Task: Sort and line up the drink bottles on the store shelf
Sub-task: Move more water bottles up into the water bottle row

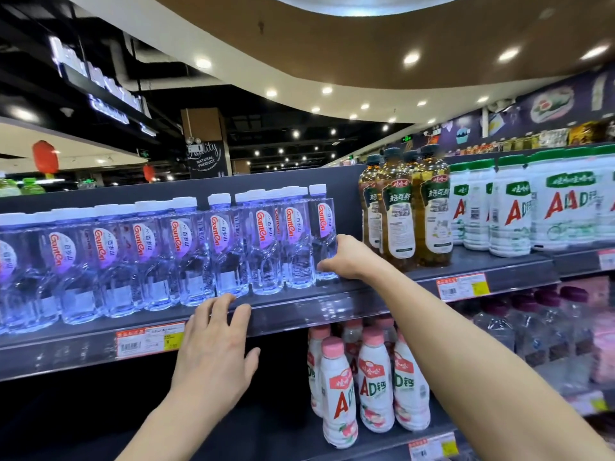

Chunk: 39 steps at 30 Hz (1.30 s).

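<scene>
Right hand (346,257) is gripping the last water bottle (324,234) at the right end of its row on the upper shelf (332,307). Left hand (213,347) is lying open, fingertips touching the shelf's front edge. Roughly nine water bottles are lining the front; four amber bottles (399,221) are standing just right of them.

**Bare Arms, Bare Grips**

I am showing two forearms, both uncovered from the wrist down to the lower edge of the view. My left forearm (166,424) is running narrow and smooth into my left grip (213,344), whose back, four fingers and thumb are all showing plainly. My right forearm (466,344) is looking broader, with store light gleaming along its upper edge. My right grip (346,257) is showing its back and wrist, its fingers only partly seen.
</scene>
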Available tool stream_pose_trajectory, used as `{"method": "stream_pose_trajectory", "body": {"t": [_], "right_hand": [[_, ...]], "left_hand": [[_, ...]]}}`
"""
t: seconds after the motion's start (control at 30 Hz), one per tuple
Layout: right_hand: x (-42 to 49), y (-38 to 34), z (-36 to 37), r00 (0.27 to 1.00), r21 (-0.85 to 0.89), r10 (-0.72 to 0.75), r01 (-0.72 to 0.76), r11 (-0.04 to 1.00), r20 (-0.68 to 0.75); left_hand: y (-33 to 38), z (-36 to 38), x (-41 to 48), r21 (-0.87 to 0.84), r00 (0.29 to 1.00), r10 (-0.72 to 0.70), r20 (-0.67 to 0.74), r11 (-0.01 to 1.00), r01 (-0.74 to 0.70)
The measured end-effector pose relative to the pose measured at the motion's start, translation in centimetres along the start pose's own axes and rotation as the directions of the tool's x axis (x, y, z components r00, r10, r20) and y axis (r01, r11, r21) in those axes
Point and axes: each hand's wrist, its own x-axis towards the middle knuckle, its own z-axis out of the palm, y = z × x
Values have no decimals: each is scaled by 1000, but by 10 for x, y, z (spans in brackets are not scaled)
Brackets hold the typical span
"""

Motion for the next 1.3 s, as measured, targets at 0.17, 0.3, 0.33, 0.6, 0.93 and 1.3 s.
{"method": "stream_pose_trajectory", "body": {"t": [0.17,0.3,0.33,0.6,0.93,1.3], "right_hand": [[11,-3,4,1000,-19,20,-19,1000,19],[21,-5,9,999,15,5,-5,1000,44],[20,-7,9,999,30,-5,4,1000,52],[17,-15,12,996,112,-50,42,993,74],[18,-10,10,995,93,-20,11,996,93],[-12,-4,-6,1000,-77,-9,8,997,-18]], "left_hand": [[5,-2,4,17,1000,-16,22,1000,15],[8,-3,6,28,999,-29,37,999,28],[9,-3,6,28,999,-33,41,999,32],[10,-5,4,25,999,-33,38,999,32],[12,-5,3,23,998,-35,45,999,34],[12,-4,4,31,996,-62,65,998,60]]}}
